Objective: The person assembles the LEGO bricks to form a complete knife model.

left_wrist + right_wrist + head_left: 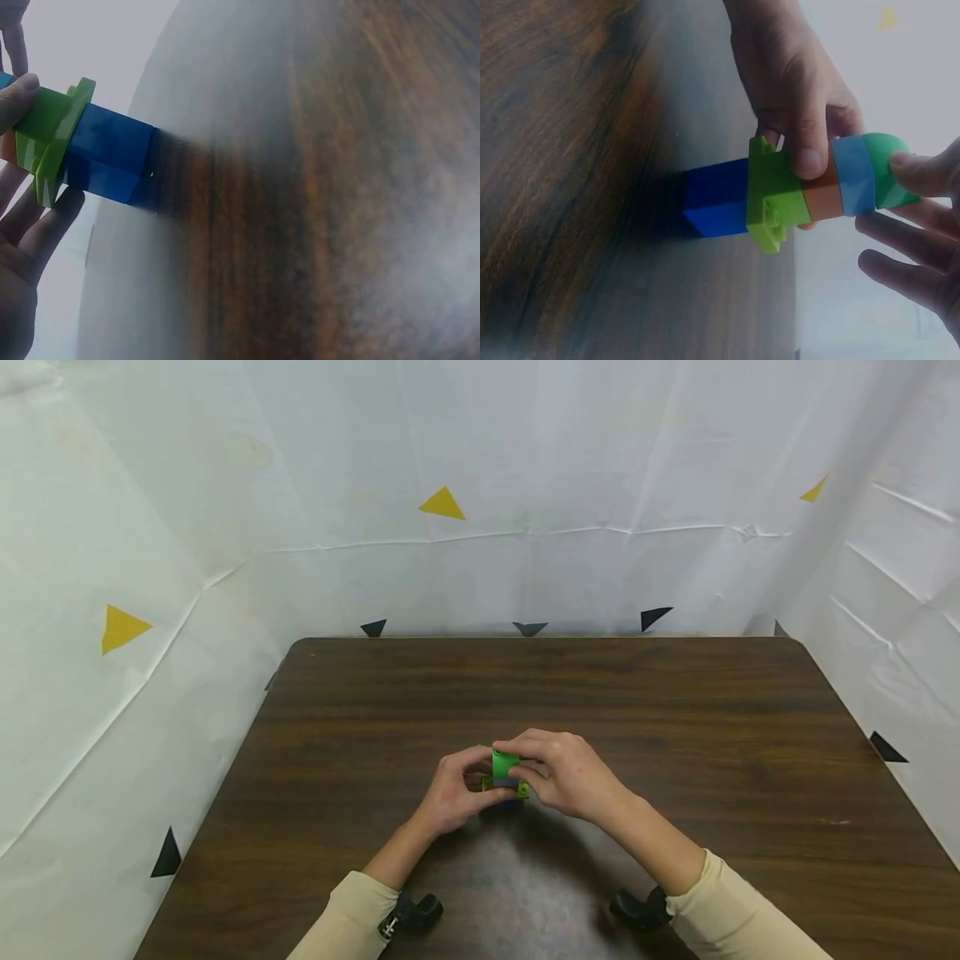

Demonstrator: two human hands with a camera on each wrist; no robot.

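Note:
A stack of toy building blocks point(821, 187) stands upright on the table between the hands. Its base is a blue block point(111, 152). Above come a wider lime green piece point(762, 206), an orange-brown block point(823, 196), a light blue block point(854, 176) and a rounded green block point(506, 766) on top. My left hand point(448, 793) grips the middle of the stack, its thumb across the lime green and orange-brown part. From the right, my right hand point(566, 772) pinches the rounded green block between thumb and fingers. Some fingertips are hidden behind the blocks.
The dark wood table point(375, 710) has rounded far corners and reaches to white sheeting point(525, 443) on its far and lateral sides. Yellow and black triangles mark the sheeting. Black wrist mounts point(420, 913) hang below both wrists, close to the tabletop.

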